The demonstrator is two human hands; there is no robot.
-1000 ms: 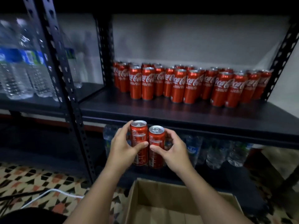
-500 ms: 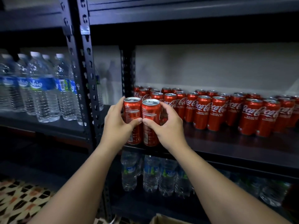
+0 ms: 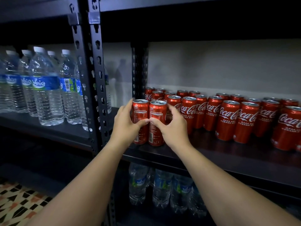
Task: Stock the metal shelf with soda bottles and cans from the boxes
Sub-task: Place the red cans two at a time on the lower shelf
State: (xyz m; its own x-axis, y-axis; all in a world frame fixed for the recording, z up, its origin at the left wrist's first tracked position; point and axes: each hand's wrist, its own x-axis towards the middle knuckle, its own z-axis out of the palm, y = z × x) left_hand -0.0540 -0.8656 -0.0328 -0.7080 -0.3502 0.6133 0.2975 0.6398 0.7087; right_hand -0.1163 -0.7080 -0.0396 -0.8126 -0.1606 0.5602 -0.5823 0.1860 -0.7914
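Observation:
Two red soda cans stand side by side at the left front of the dark metal shelf [image 3: 203, 154]. My left hand [image 3: 126, 124] grips the left can [image 3: 140, 110], and my right hand [image 3: 172, 126] grips the right can [image 3: 157, 111]. My thumbs meet in front of the cans. Both cans appear to rest on the shelf board, just ahead of several rows of red cans [image 3: 228, 118] that fill the shelf to the right.
A black perforated upright post [image 3: 97, 82] stands just left of my hands. Water bottles [image 3: 44, 88] fill the neighbouring shelf on the left, and more water bottles [image 3: 161, 186] stand on the shelf below. Patterned floor tiles [image 3: 17, 204] show at lower left.
Both hands carried the two cans up from in front of the lower shelf edge onto the shelf. The cardboard box has dropped out of view.

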